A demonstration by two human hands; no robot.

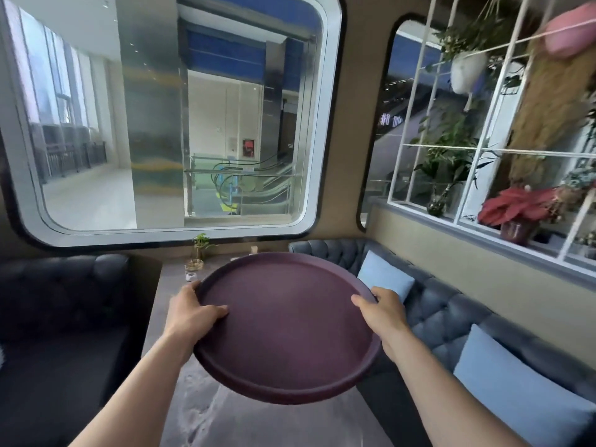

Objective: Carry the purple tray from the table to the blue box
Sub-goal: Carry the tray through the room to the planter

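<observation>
A round purple tray (287, 321) with a raised rim is held up above the grey table (225, 417), tilted slightly toward me, with nothing on it. My left hand (193, 312) grips its left rim, thumb lying on the tray's inner face. My right hand (383, 312) grips the right rim the same way. No blue box is in view.
A dark tufted sofa (61, 304) flanks the table on the left, a grey-blue one (451, 317) with light blue cushions (383, 274) on the right. A small plant in a glass vase (198, 253) stands at the table's far end. Large windows and a white plant shelf (483, 150) rise behind.
</observation>
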